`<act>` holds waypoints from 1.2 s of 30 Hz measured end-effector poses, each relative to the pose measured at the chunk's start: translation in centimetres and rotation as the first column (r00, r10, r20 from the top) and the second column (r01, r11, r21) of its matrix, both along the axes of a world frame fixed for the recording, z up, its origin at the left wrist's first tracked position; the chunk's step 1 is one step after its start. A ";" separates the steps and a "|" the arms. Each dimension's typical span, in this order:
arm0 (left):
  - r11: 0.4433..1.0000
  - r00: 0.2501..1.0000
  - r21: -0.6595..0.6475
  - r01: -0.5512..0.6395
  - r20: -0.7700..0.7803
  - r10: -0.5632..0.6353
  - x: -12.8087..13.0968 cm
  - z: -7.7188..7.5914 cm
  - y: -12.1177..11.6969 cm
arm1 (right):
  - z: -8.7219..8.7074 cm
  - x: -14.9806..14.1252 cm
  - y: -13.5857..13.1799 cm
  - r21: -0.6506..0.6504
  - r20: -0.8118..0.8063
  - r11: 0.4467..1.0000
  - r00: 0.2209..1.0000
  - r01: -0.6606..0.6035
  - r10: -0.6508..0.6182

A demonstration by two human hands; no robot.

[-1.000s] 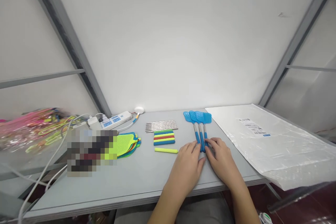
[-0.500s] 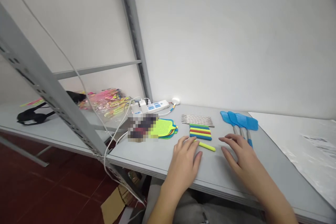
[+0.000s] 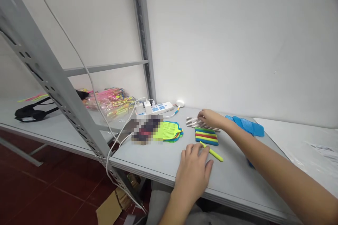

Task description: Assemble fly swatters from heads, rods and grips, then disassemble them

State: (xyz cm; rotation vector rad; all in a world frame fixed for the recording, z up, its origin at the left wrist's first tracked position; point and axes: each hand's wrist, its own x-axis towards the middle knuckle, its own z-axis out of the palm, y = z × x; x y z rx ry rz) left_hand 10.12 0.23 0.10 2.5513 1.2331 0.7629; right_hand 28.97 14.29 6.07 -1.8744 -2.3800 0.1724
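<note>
My left hand (image 3: 194,167) lies palm down near the table's front edge, fingers extended and loosely spread. Its fingertips are beside or on a loose yellow-green handle (image 3: 216,154); contact is unclear. My right hand (image 3: 210,117) reaches across to a row of thin metal rods (image 3: 191,122). Its fingers bend down together at the rods, and whatever is between them is hidden. Just in front of the rods lies a row of coloured handles (image 3: 206,137) in green, blue, yellow and red. Blue fly swatters (image 3: 246,125) lie partly behind my right forearm.
Perforated swatter heads (image 3: 169,130), yellow-green on top, lie left beside a pixelated patch. Behind are a power strip (image 3: 160,108) and white cables. A metal shelf post (image 3: 58,66) stands at left, bagged colourful items (image 3: 113,102) beyond it. White sheeting (image 3: 287,137) covers the right side.
My right hand has moved forward and left from the table's front to the metal rods. My left hand stays by the yellow-green handle. The view has shifted slightly.
</note>
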 end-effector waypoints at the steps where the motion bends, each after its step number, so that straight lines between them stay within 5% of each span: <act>1: 1.000 1.000 0.003 -0.006 -0.009 0.006 0.0 -0.1 0.0 | -0.3 0.0 1.2 -0.007 0.004 1.000 1.000 -0.006 0.006; 8: 1.000 0.996 0.015 -0.004 -0.090 0.005 0.4 -0.4 0.3 | -2.4 0.7 5.9 -0.145 0.013 0.989 1.000 -0.010 0.012; 15: 1.000 0.997 0.010 0.004 -0.081 -0.003 0.4 -0.3 0.2 | -1.7 0.9 5.5 -0.089 -0.002 0.996 1.000 0.023 -0.023; 19: 1.000 0.998 0.003 -0.015 -0.058 0.015 0.3 -0.2 0.2 | 0.7 0.6 2.6 0.093 -0.089 0.993 0.994 0.066 -0.058; 26: 0.998 0.998 0.010 -0.060 -0.032 0.060 0.4 -0.1 0.2 | 3.7 -0.4 -6.6 0.325 -0.238 0.941 0.971 0.090 -0.011; 31: 0.998 0.997 0.012 -0.070 -0.028 0.070 0.5 -0.4 0.2 | 1.4 -0.6 -10.9 0.270 -0.109 0.963 0.993 -0.020 0.051; 36: 0.999 0.999 -0.019 -0.032 0.008 0.032 0.4 -0.6 0.3 | -1.8 0.3 -12.5 0.282 -0.049 0.959 0.999 0.018 -0.004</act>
